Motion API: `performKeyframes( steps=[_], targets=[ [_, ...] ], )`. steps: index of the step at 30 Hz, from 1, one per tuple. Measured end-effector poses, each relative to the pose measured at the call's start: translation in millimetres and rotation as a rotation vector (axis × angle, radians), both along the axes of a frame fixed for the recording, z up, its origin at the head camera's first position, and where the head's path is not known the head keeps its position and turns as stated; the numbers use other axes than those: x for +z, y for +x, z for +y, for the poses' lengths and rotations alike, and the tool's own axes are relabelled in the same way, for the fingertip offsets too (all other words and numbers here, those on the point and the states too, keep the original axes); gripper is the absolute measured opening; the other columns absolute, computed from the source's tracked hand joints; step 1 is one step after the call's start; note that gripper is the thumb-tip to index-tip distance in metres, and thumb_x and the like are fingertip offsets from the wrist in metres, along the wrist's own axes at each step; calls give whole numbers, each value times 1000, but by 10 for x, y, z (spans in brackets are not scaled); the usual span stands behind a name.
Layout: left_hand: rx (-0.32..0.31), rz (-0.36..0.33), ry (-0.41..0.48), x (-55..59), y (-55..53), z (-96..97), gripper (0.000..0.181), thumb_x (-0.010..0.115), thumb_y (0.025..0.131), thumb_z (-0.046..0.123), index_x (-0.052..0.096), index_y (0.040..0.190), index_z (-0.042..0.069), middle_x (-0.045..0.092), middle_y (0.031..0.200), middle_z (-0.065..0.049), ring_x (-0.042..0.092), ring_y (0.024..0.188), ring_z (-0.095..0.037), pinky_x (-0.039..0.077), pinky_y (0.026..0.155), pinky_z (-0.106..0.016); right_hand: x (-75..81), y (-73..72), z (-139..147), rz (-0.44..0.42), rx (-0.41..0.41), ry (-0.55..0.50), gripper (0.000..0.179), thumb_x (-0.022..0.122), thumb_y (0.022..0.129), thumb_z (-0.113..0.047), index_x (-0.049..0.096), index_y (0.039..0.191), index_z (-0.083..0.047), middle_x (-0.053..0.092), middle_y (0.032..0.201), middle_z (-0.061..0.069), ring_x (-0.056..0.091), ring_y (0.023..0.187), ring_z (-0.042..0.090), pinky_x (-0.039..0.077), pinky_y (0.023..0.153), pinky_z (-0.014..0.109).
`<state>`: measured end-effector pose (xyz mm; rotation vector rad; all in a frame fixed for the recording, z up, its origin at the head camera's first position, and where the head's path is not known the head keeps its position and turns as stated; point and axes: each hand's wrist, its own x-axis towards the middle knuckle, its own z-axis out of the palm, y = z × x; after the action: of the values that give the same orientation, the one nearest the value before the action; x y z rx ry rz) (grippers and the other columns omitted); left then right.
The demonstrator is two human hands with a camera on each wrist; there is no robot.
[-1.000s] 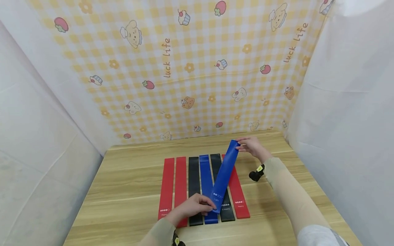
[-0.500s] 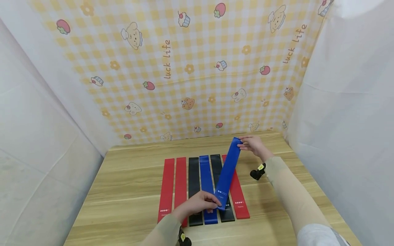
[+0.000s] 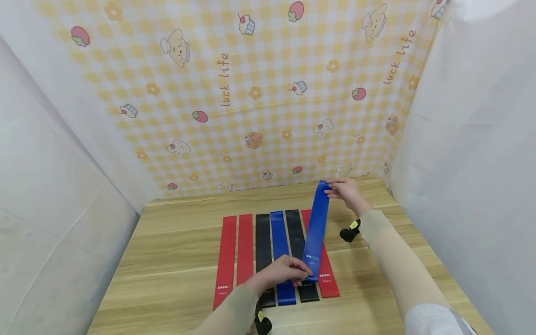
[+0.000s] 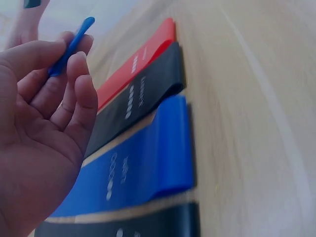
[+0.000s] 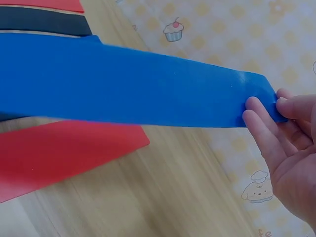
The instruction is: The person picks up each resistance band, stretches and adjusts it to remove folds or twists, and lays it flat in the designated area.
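A blue resistance band (image 3: 317, 228) marked "Light" is stretched out flat between both hands, above the row of bands. My left hand (image 3: 282, 271) pinches its near end between thumb and fingers; the left wrist view shows that end edge-on. At the far end, my right hand (image 3: 346, 191) grips the corner with thumb and fingertips. Below, the held band overlaps a black band (image 3: 295, 232) and the rightmost red band (image 3: 328, 274) in the head view. Another blue band (image 3: 279, 232) lies left of these, its near part partly behind my left hand.
Further left on the wooden table (image 3: 176, 251) lie a black band (image 3: 263, 237) and two red bands, the outer red band (image 3: 225, 256) and the inner red band (image 3: 245, 246). A checked cloth (image 3: 272, 116) hangs behind, with white cloth (image 3: 469, 163) at the sides.
Both hands have carried the blue band rightward and away from me. It has turned nearer to the line of the row, shifting from over the lying blue band toward the rightmost red one.
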<state>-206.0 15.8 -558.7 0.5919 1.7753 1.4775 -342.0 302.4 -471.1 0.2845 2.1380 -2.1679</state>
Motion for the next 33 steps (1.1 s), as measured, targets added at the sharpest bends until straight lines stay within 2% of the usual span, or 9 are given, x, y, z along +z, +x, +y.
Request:
performKeyframes(
  steps=[5, 12, 18, 24, 29, 33],
  targets=[
    [12, -45, 28, -6, 43, 142, 16, 64, 93, 16, 77, 101, 10, 69, 83, -18, 61, 63, -12, 52, 61, -26, -20, -18, 10, 14, 7, 37, 34, 45, 101, -1, 50, 131, 13, 49, 131, 36, 70, 86, 17, 50, 90, 40],
    [24, -63, 51, -6, 137, 358, 17, 63, 94, 15, 76, 103, 9, 70, 86, -14, 60, 61, -11, 51, 58, -24, -47, -26, 37, 41, 14, 102, 31, 47, 99, 1, 54, 127, 14, 52, 127, 35, 70, 93, 25, 52, 87, 39],
    [32, -99, 57, -37, 225, 520, 17, 63, 94, 12, 76, 104, 10, 69, 81, -13, 61, 60, -11, 51, 58, -23, -125, -54, 50, 28, 42, 121, 31, 48, 99, 1, 54, 126, 14, 55, 125, 33, 70, 87, 19, 51, 89, 40],
    [29, -138, 61, -61, 297, 685, 19, 61, 94, 14, 76, 106, 10, 70, 78, -10, 60, 60, -11, 51, 58, -23, -184, -31, 66, 30, 52, 151, 31, 49, 98, 1, 55, 125, 14, 56, 123, 33, 70, 88, 20, 50, 91, 44],
    [110, -151, 23, -72, 392, 824, 16, 63, 93, 13, 78, 99, 12, 68, 72, -7, 58, 54, -10, 48, 51, -21, -225, -11, 89, 89, 76, 141, 24, 50, 96, 3, 62, 114, 13, 65, 110, 24, 70, 80, 17, 52, 86, 45],
    [175, -140, -18, -77, 459, 925, 15, 63, 93, 11, 78, 95, 13, 68, 70, -8, 56, 51, -10, 45, 47, -19, -248, 9, 92, 93, 97, 182, 24, 50, 96, 2, 63, 114, 13, 63, 116, 26, 69, 84, 19, 53, 87, 44]
  ],
)
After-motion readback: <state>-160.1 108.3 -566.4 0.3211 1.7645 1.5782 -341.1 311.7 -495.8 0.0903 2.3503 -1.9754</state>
